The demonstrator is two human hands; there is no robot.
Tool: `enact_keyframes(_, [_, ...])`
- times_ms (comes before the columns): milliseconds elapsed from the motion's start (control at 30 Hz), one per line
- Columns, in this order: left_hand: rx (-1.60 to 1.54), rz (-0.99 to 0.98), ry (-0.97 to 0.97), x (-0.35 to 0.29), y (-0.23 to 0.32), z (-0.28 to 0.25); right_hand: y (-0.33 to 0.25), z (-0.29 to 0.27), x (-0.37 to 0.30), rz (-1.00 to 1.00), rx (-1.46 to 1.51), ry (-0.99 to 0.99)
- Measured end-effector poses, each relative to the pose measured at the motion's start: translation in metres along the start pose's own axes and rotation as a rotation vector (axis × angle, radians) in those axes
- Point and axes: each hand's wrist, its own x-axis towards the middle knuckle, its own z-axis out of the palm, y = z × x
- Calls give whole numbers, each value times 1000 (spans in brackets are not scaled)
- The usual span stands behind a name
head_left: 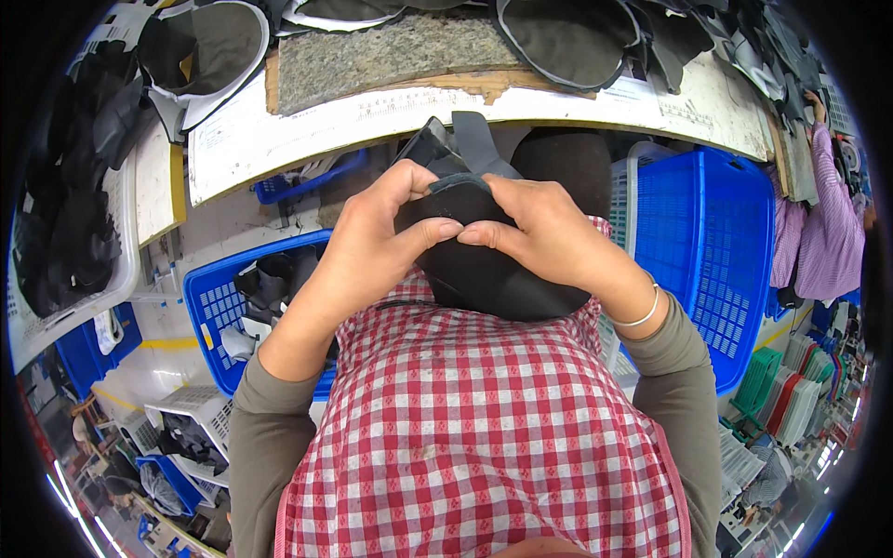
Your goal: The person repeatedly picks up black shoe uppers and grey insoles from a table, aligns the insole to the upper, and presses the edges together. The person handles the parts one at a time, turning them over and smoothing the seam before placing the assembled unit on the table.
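Both hands grip a black piece of sewn material in front of my chest; it looks like a shoe upper. My left hand pinches its upper edge from the left, with thumb and bent fingers closed on it. From the right, my right hand grips the same edge, and the two thumb tips almost meet on the black surface. A dark flat strap sticks up beyond the hands towards the table. The fingers behind the material are hidden.
A white worktable lies ahead, bearing a rough grey slab and dark pieces with white rims. Blue crates stand at my left and right. Dark pieces fill a white basket. A person in a purple checked shirt is at the far right.
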Motion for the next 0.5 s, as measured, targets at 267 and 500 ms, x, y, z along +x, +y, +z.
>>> enact_keyframes(267, [74,-29,43,-4,-3,7,12,0,5,1,46,-175])
enact_keyframes(500, [-5,24,-34,-2,-10,-6,14,8,2,-7,36,-80])
